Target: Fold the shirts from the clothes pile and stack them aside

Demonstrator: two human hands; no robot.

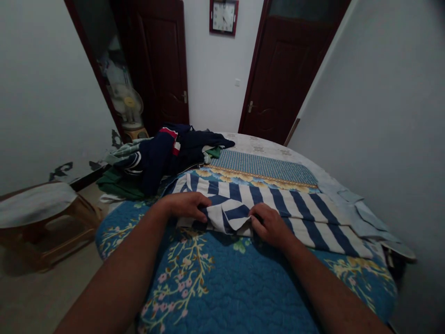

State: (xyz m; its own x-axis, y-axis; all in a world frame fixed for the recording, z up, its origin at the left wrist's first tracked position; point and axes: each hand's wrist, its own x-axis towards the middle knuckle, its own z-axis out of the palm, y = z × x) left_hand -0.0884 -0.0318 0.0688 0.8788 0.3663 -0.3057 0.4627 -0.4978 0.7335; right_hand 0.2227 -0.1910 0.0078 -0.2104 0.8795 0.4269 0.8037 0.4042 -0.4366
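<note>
A navy and white striped garment (pixel 274 204) lies stretched from left to right across the table, its near left part bunched up between my hands. My left hand (pixel 187 205) pinches the bunched cloth at its left side, thumb and fingers closed on it. At the other side of that fold, my right hand (pixel 267 222) grips an edge of the same cloth between thumb and fingertips. The raised piece between them looks like a sleeve, though its full shape is hidden in the folds.
A blue floral quilted cover (pixel 243 287) lies over the table. Dark clothes (pixel 181 148) are heaped at the back left. A blue patterned cloth (pixel 264 164) lies behind the garment, and light blue folded fabric (pixel 368 213) at the right. A stool (pixel 45 222) stands left.
</note>
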